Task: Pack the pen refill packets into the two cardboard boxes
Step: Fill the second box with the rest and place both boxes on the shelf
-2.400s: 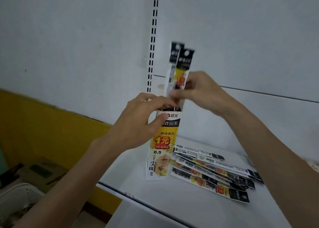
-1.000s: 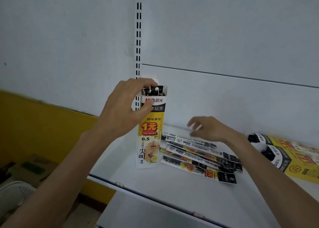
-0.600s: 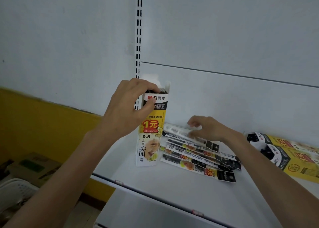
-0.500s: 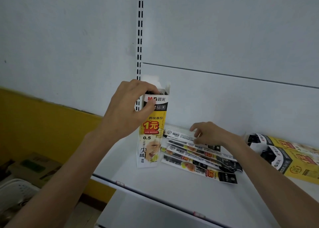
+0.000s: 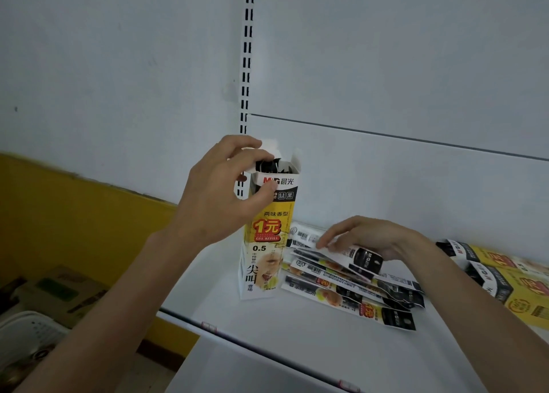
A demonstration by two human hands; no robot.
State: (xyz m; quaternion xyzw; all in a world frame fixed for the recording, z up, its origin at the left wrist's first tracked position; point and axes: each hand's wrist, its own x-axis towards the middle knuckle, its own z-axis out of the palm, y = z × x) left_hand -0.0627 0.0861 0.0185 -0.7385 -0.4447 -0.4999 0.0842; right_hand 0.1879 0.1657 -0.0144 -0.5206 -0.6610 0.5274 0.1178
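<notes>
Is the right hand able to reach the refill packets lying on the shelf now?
Probably yes: the right hand already rests on the top packet of the loose pile, and nothing lies between them.

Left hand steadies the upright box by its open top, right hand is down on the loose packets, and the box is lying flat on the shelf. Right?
One thing is off: the box is not lying flat; it stands upright on the shelf, as the head view shows. The rest holds: the left hand steadies it by its open top, and the right hand is down on the loose packets.
</notes>
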